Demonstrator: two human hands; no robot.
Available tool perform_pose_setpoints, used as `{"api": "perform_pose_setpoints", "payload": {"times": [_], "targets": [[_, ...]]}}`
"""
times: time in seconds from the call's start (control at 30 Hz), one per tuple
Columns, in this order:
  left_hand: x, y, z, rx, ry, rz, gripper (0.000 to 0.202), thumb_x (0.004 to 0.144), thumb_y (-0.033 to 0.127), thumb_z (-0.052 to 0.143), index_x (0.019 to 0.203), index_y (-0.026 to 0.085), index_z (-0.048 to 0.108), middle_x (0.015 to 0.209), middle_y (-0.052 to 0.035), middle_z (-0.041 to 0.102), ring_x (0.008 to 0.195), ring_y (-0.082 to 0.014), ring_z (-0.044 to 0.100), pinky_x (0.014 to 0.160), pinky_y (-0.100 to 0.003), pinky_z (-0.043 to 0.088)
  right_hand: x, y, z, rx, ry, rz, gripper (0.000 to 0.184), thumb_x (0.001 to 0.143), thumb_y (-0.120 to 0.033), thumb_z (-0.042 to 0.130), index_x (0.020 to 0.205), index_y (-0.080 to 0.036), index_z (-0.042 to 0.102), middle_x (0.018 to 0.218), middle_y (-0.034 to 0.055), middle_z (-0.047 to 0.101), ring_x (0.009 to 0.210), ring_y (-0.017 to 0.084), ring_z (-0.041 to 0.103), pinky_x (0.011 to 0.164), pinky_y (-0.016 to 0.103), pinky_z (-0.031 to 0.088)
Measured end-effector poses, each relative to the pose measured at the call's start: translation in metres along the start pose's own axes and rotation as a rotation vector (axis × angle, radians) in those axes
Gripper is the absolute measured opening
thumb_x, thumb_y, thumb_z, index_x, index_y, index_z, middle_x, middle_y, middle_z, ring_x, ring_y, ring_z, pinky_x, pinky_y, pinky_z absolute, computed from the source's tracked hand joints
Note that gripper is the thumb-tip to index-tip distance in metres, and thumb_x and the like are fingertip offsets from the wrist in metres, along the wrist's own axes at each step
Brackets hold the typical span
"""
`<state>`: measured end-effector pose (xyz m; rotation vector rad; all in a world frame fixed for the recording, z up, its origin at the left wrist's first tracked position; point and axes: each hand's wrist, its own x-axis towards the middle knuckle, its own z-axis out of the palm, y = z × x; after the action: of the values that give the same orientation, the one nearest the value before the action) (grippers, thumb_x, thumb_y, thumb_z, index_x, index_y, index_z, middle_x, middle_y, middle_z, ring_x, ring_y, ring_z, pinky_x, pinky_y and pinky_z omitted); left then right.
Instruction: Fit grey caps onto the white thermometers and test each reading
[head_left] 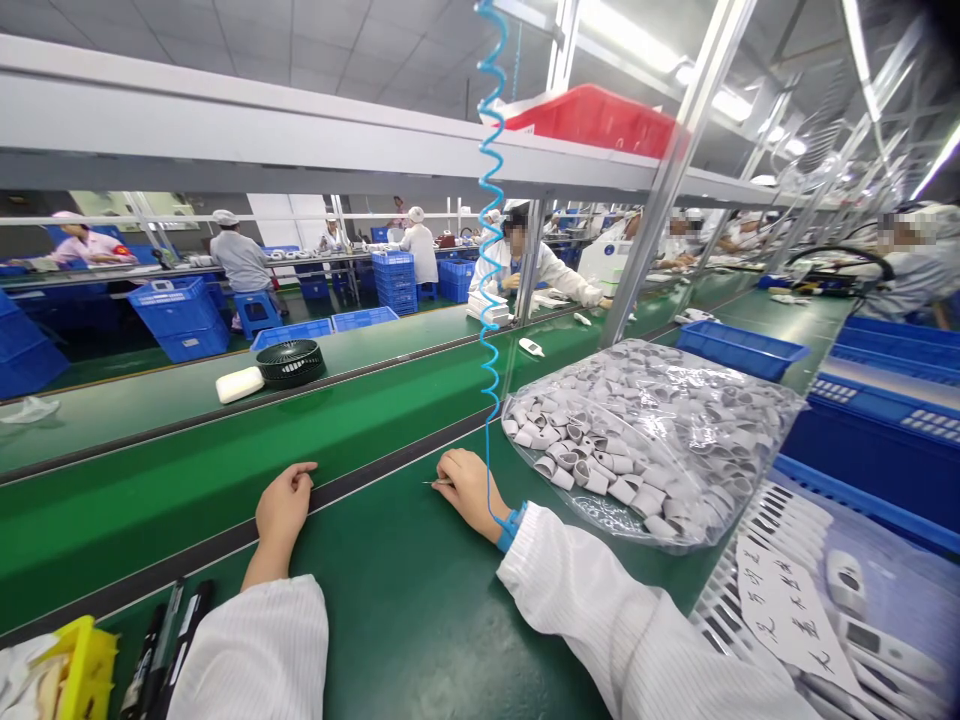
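Observation:
My left hand rests at the near edge of the green conveyor belt. Its index finger stretches out and the other fingers curl loosely, with nothing visible in them. Over the green worktop, my right hand is closed on a thin, pointed metal tool, perhaps tweezers; most of it is hidden by the fingers. A blue wrist strap with a coiled blue cord is round my right wrist. To the right of that hand lies a clear plastic bag full of small grey-white plastic sleeves.
White thermometer-like devices lie in a bin at the right under a handwritten paper. Black pens and a yellow box stand at lower left. Across the belt are a black round fan and a co-worker.

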<state>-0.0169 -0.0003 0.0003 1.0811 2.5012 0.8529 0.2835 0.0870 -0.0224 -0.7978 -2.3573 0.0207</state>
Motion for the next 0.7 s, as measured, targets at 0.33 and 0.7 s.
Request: {"api": "perform_pose_setpoints", "payload": {"times": [0.33,0.7], "targets": [[0.001,-0.002,0.0,0.002,0.007,0.013,0.031,0.1,0.037,0.061,0.123,0.017,0.065,0.116,-0.0084,0.069,0.098,-0.0212,0.069,0.087,-0.042,0.06,0.003,-0.003,-0.002,-0.094,-0.049,0.028,0.016,0.099,-0.03,0.063,0.096,-0.015,0.066,0.094,0.0019,0.068,0.087,0.016,0.066,0.083,0.036,0.057],[0.001,-0.005,0.001,0.003,0.035,0.044,0.029,0.1,0.037,0.061,0.121,0.017,0.065,0.113,-0.0077,0.07,0.094,-0.02,0.069,0.084,-0.04,0.06,0.008,0.013,-0.007,-0.333,-0.187,0.262,0.024,0.1,-0.035,0.063,0.114,-0.016,0.067,0.113,0.0072,0.069,0.097,0.018,0.068,0.087,0.039,0.059]]}}
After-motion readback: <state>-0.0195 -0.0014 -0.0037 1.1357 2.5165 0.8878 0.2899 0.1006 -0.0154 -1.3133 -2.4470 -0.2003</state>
